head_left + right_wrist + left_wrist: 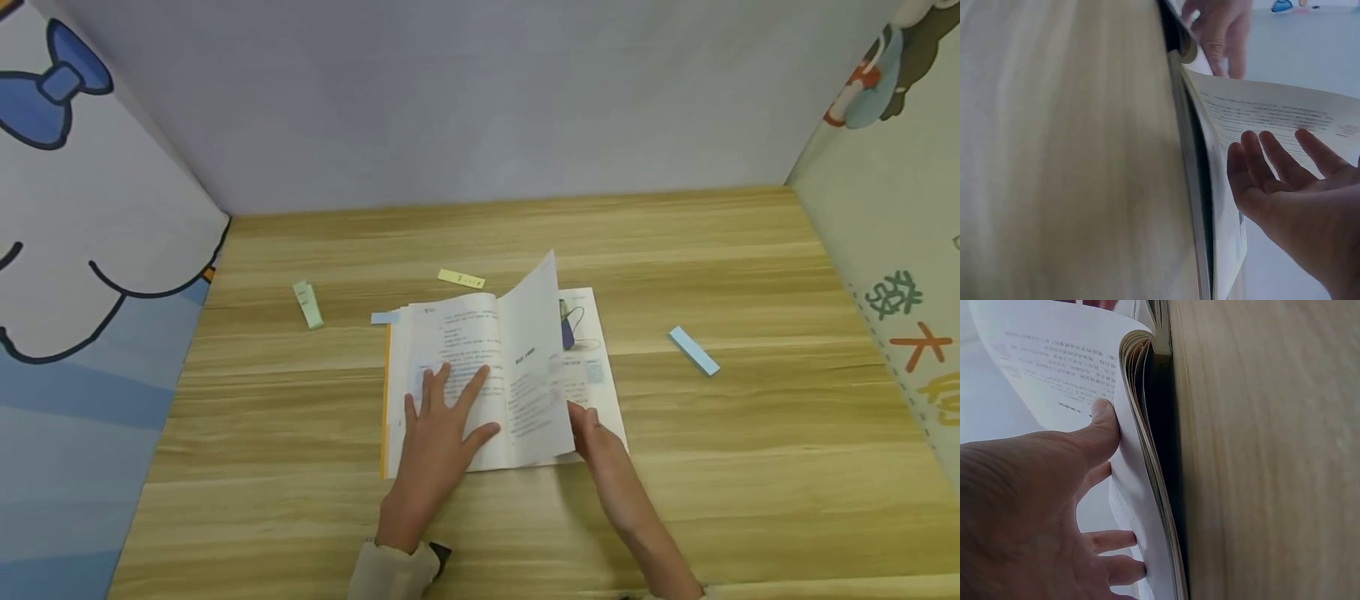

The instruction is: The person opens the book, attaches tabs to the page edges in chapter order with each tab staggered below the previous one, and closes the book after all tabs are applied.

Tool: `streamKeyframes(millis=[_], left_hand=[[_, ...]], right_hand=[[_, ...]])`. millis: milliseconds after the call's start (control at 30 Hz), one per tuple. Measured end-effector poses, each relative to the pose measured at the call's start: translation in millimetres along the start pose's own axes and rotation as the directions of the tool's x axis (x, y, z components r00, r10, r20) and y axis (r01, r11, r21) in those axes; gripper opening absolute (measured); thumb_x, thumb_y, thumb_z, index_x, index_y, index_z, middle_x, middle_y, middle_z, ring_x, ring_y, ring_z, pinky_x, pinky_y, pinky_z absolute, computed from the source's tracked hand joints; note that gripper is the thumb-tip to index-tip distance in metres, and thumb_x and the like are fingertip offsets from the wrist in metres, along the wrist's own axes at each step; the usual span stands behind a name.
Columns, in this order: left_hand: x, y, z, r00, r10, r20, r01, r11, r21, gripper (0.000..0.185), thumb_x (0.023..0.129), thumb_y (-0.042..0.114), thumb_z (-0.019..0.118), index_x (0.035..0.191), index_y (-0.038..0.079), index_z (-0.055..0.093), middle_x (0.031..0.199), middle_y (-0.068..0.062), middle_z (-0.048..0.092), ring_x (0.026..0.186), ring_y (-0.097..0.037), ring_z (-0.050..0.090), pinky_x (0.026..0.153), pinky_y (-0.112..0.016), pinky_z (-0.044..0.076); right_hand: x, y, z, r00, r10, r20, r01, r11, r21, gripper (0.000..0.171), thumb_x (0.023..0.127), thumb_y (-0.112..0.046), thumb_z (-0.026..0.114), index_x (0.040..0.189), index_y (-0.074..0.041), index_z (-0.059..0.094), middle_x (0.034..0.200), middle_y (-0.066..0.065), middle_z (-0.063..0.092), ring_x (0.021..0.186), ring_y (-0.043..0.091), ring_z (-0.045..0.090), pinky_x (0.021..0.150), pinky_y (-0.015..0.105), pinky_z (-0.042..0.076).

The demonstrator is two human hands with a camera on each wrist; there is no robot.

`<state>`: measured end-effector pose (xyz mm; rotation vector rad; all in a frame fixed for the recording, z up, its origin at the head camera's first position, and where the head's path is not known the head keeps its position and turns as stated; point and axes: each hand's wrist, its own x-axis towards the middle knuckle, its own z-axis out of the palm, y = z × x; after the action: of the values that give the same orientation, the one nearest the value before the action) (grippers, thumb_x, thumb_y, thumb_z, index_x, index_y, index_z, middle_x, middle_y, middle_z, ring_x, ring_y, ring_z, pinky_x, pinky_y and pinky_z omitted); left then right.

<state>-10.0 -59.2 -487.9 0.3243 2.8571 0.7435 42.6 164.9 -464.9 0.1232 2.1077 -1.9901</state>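
- An open book [480, 375] is laid flat on the wooden table [750, 467], near the middle of its front half.
- The left hand [438, 425] is pressed flat on the left-hand page, fingers spread and straight; nothing is gripped by it.
- In the left wrist view the thumb [1100, 431] is seen against the printed page, beside the curled page edges.
- One raised page [534, 367] is held standing up from the spine, tilted to the right.
- The right hand [596, 433] is placed under that page's lower right corner; its fingers [1272, 159] are seen straight and loosely spread behind the sheet, which is lifted rather than pinched.
- Sticky strips are scattered around the book: a green one [308, 304] well to the left, a yellow one [461, 278] just behind, a blue one [693, 351] to the right.
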Motion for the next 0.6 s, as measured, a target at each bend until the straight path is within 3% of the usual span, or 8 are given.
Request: streamKeyframes(millis=[100, 167, 267, 333, 500, 600], left_hand=[[-1.7, -3.0, 0.4, 1.0, -0.006, 0.003, 0.006, 1.0, 0.005, 0.072, 0.098, 0.052, 0.066, 0.162, 0.035, 0.038, 0.168, -0.026, 0.026, 0.157, -0.054, 0.02, 0.119, -0.079, 0.019], [-3.2, -5.6, -0.2, 1.0, 0.0, -0.003, 0.0, 1.0, 0.009, 0.071, 0.098, 0.051, 0.066, 0.162, 0.036, 0.039, 0.169, -0.025, 0.027, 0.158, -0.052, 0.02, 0.121, -0.077, 0.02], [-5.7, -11.2, -1.8, 1.0, 0.018, -0.016, -0.018, 1.0, 0.012, 0.069, 0.099, 0.049, 0.066, 0.161, 0.035, 0.041, 0.17, -0.021, 0.028, 0.16, -0.048, 0.02, 0.122, -0.073, 0.023], [-7.8, -15.5, -3.6, 0.999, 0.033, -0.03, -0.032, 0.999, 0.009, 0.066, 0.099, 0.046, 0.066, 0.16, 0.033, 0.043, 0.17, -0.018, 0.03, 0.16, -0.044, 0.022, 0.123, -0.07, 0.025], [-13.9, -25.4, -9.3, 0.995, 0.061, -0.077, -0.059, 0.998, 0.022, 0.062, 0.099, 0.039, 0.069, 0.157, 0.026, 0.049, 0.167, -0.016, 0.038, 0.157, -0.042, 0.03, 0.12, -0.07, 0.033], [-16.8, -30.0, -12.6, 0.993, 0.067, -0.097, -0.064, 0.998, 0.028, 0.06, 0.098, 0.037, 0.071, 0.154, 0.024, 0.052, 0.164, -0.016, 0.042, 0.155, -0.045, 0.034, 0.115, -0.071, 0.037]], right_hand=[[-2.0, 6.2, 8.1, 1.0, 0.007, 0.003, -0.006, 0.992, -0.128, 0.062, 0.116, -0.037, 0.019, 0.156, 0.007, 0.04, 0.159, 0.025, 0.047, 0.149, 0.04, 0.045, 0.121, 0.04, 0.042], [-3.1, 10.3, 12.6, 1.0, -0.015, 0.022, 0.018, 0.984, -0.18, 0.06, 0.116, -0.037, 0.023, 0.156, 0.004, 0.04, 0.161, 0.022, 0.045, 0.152, 0.039, 0.042, 0.122, 0.054, 0.037], [-3.0, 14.0, 18.2, 0.993, -0.102, 0.061, 0.115, 0.954, -0.275, 0.052, 0.116, -0.031, 0.03, 0.157, -0.002, 0.043, 0.163, 0.016, 0.044, 0.154, 0.036, 0.038, 0.122, 0.058, 0.035], [-2.5, 15.7, 21.4, 0.983, -0.164, 0.089, 0.185, 0.907, -0.378, 0.048, 0.115, -0.028, 0.034, 0.159, -0.009, 0.043, 0.164, 0.011, 0.044, 0.155, 0.033, 0.039, 0.122, 0.058, 0.035], [-2.5, 17.3, 28.0, 0.952, -0.258, 0.164, 0.304, 0.751, -0.585, 0.05, 0.113, -0.025, 0.042, 0.163, -0.026, 0.037, 0.167, 0.006, 0.042, 0.151, 0.031, 0.043, 0.118, 0.06, 0.039], [-3.4, 17.3, 30.6, 0.952, -0.248, 0.18, 0.305, 0.713, -0.631, 0.052, 0.113, -0.028, 0.043, 0.164, -0.032, 0.033, 0.167, 0.007, 0.041, 0.149, 0.031, 0.044, 0.116, 0.062, 0.04]])
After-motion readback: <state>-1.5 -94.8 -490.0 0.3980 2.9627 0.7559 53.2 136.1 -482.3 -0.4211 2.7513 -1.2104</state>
